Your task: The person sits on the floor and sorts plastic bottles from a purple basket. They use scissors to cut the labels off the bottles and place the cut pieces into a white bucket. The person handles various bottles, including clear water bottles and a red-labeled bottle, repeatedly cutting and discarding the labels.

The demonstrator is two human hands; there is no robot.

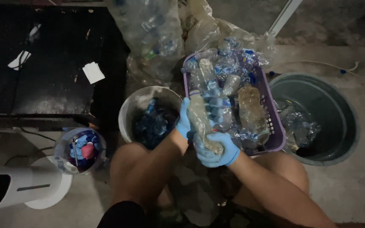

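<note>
Concrete floor; both hands clasp bottle point(202, 122).

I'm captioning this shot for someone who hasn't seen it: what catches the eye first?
Two blue-gloved hands at centre, the left hand and right hand, grip one crushed clear bottle. Behind them a purple basket is heaped with more bottles. A white bucket of blue labels sits left of it, a grey tub right, and a clear jar of caps lower left.

Concrete floor point(351, 190) bears purple basket point(275, 131), white bucket point(127, 112), grey tub point(347, 126).
</note>
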